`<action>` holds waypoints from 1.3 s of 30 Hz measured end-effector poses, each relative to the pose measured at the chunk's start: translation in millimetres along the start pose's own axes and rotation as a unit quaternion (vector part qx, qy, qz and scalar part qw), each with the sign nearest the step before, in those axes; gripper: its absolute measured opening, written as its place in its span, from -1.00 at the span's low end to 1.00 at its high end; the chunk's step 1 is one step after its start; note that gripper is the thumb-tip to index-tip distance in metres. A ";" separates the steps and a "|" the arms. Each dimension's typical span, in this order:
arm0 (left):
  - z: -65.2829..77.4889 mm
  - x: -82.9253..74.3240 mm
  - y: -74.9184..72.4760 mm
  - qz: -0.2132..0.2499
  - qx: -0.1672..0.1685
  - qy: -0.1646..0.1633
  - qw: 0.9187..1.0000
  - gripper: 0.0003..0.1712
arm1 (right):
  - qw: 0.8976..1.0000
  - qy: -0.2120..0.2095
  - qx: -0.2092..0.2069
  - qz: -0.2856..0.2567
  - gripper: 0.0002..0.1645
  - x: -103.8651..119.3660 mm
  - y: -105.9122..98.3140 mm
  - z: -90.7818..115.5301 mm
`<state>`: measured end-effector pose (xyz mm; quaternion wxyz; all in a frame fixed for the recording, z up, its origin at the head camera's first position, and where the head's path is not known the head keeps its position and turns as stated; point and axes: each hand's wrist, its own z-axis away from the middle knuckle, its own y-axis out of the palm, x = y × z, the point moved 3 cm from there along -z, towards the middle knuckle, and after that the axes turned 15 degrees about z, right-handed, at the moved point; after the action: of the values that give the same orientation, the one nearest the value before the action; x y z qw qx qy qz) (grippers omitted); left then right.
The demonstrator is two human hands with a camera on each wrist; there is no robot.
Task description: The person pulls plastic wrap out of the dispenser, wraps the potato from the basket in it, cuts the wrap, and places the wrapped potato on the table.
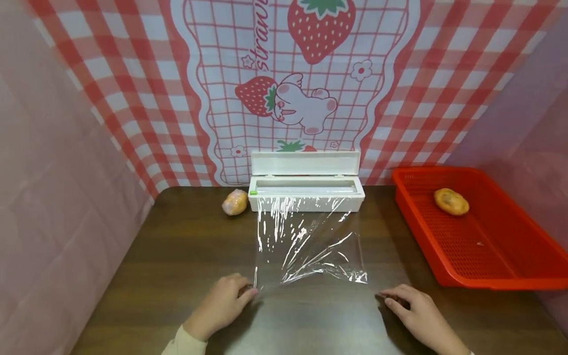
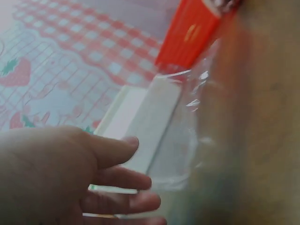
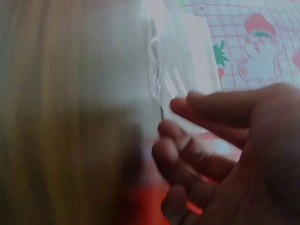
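Note:
A sheet of clear cling film (image 1: 310,241) runs out of a white film dispenser (image 1: 306,203) and lies over the dark table, its front edge wrinkled. The dispenser's lid (image 1: 306,163) stands raised. My left hand (image 1: 226,301) is beside the film's front left corner; in the left wrist view a gap shows between its thumb (image 2: 117,150) and loosely bent fingers. My right hand (image 1: 414,310) is a little off the front right corner, holding nothing, with thumb and fingers apart in the right wrist view. Whether the left fingertips touch the film is hard to tell.
A small round item wrapped in film (image 1: 235,202) sits left of the dispenser. At the right stands a red plastic basket (image 1: 426,236) with one golden pastry (image 1: 451,201) in it. A checked strawberry cloth (image 1: 284,64) hangs behind the table (image 1: 177,246).

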<state>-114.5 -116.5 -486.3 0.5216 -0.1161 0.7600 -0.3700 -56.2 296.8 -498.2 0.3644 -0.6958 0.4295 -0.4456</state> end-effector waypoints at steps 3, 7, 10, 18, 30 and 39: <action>-17.0 5.5 -4.9 -0.035 -0.030 -0.023 0.999 -0.86 | 1.000 -0.007 -0.003 0.012 -0.70 1.4 -11.6 -7.1; -29.6 4.9 0.0 -0.069 -0.065 -0.005 0.996 -0.87 | 0.998 -0.056 -0.013 0.025 -0.70 14.2 -9.2 -33.0; -29.1 2.4 14.6 -0.091 -0.067 0.040 0.993 -0.79 | 0.990 -0.116 -0.012 0.081 -0.67 27.9 4.3 -56.2; -25.4 3.3 38.2 -0.110 -0.091 0.095 0.985 -0.79 | 0.980 -0.142 0.062 0.128 -0.68 26.7 38.4 -101.7; -11.7 -1.3 42.8 -0.132 -0.057 0.133 0.981 -0.83 | 0.962 -0.231 -0.009 0.147 -0.76 21.8 29.3 -59.8; -0.8 -14.1 42.4 -0.153 -0.037 0.152 0.976 -0.82 | 0.941 -0.294 -0.043 0.161 -0.95 24.5 14.0 -27.8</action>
<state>-100.3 -78.6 -505.2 0.3325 -0.1927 0.8169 -0.4301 -80.2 265.7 -493.8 0.5110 -0.7325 0.4280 -0.1384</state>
